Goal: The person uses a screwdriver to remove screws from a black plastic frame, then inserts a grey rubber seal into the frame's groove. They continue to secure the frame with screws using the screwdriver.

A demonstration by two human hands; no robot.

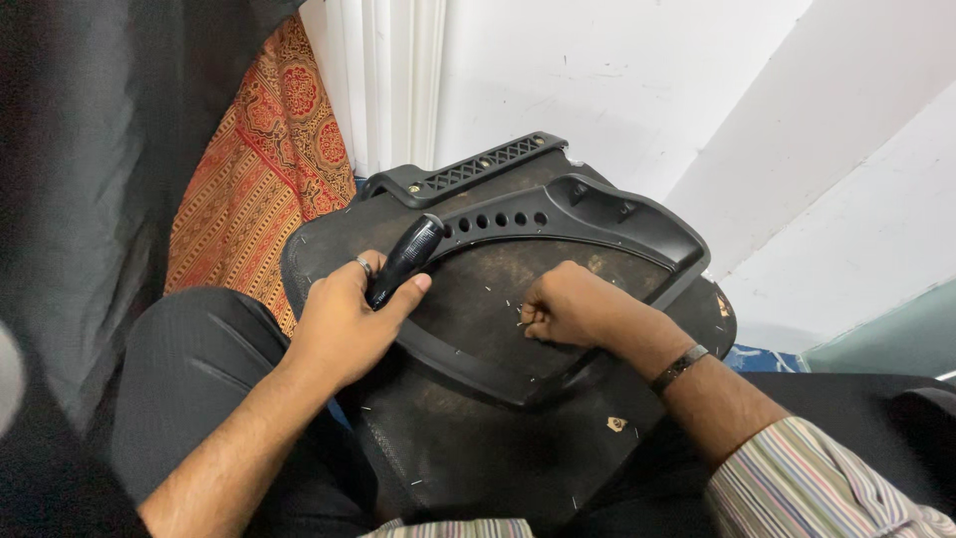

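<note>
Two hands on black seat base [468,418]: left hand [344,324] around tool handle [406,257].

Left hand [349,324] grips black tool handle [406,259]; right hand [560,309] fisted on black seat panel [478,438]

1 head camera looks steeply down, close over the lap and hands [448,319].
</note>
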